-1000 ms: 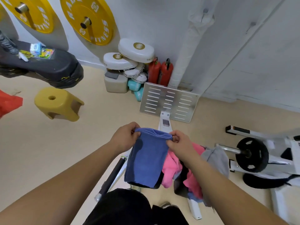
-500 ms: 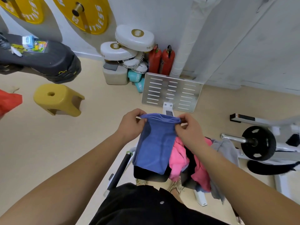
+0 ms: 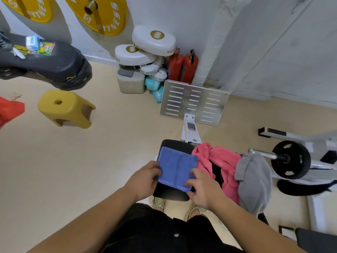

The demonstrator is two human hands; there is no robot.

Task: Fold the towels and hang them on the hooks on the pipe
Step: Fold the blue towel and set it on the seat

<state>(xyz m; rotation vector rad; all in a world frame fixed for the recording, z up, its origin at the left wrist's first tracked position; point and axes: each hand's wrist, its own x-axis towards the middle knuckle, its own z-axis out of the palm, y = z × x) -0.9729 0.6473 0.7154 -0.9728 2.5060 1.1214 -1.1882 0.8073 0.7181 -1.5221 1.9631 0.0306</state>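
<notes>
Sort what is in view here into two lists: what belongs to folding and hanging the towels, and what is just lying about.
Belongs to the job:
blue towel, folded, on the black pad
left hand and right hand, both on its near edge
pink towel, unfolded
grey towel, unfolded

Just lying about:
yellow stool
fire extinguishers
white pads
weight plate

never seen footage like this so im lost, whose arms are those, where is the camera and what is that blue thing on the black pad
The camera sits on a person's head, looking down, so the arms are their own. There is no machine. The left hand and right hand grip the near edge of a folded blue towel lying on a black bench pad. Beside it, to the right, lie a pink towel and a grey towel, not folded. It looks like a gym: a yellow stool stands on the floor.
</notes>
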